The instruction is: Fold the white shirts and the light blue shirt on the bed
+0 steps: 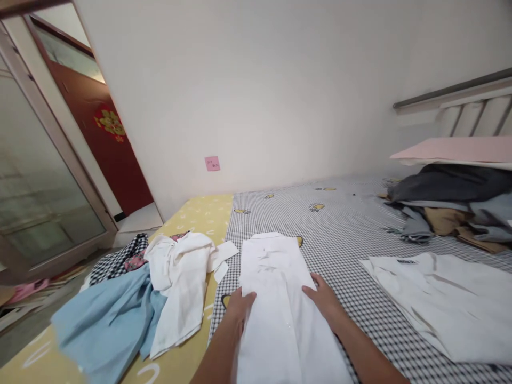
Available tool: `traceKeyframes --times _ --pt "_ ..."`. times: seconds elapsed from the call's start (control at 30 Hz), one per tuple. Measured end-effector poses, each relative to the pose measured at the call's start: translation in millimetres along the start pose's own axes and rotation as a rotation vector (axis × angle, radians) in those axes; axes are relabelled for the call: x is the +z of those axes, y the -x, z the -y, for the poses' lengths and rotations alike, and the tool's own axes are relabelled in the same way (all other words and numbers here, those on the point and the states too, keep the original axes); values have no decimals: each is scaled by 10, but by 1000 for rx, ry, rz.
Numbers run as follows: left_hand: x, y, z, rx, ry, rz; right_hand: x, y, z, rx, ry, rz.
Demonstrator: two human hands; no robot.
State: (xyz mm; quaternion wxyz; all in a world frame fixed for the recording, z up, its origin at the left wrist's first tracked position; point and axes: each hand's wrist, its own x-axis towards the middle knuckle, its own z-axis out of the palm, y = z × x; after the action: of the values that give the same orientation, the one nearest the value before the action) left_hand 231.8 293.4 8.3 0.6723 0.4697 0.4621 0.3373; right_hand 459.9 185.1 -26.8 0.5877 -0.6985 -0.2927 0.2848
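Checked-and-yellow bed [344, 229], white shirt [272, 320], blue garment [110, 314], crumpled white cloth [188, 277], white top [460, 304], clothes stack [448, 186]

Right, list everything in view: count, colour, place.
Walls: 2, white, back and right
Door: 1, red, left
Ornament: 1, red and gold, door
Pane: 1, greyish, left
Floor item: 1, pink, left
Note: 1, pink, back wall
Headboard: 1, grey and white, right
Bedding: count unclear, checked and yellow, below
Heap: several clothes, blue, white, checked, left
Stack: several clothes, grey and brown, right
Flat piece: 1, pink, atop stack
Garment: 1, white, lower right
Shirt: 1, white, lower centre
Left grip, right grip: 1 each, bare, shirt's edges
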Motion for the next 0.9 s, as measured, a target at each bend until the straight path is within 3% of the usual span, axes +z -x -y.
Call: traceKeyframes --times 0.17,0.33,0.43,0.5,0.53,0.6,0.7,0.8,0.9 --pt "-49 -29 131 33 25 -24 37 -36 -150 -58 73 -23" --pt "-79 31 164 61 61 -33 49 28 -14 -105 192 -13" --pt "-92 29 158 57 83 -1 85 148 233 -175 506 -145" --pt "-103 27 135 37 105 39 186 280 426 -345 749 -274" --pt "-109 30 120 23 117 59 266 352 505 -449 841 -276" --pt "-122 49 85 -12 142 104 460 483 583 -583 950 -110" --pt "-152 118 49 -89 183 170 735 575 482 -477 1049 239" --pt "-226 260 64 -159 234 231 869 540 260 -349 1141 310" --pt "-388 498 118 -219 274 329 880 469 114 -342 1163 298"
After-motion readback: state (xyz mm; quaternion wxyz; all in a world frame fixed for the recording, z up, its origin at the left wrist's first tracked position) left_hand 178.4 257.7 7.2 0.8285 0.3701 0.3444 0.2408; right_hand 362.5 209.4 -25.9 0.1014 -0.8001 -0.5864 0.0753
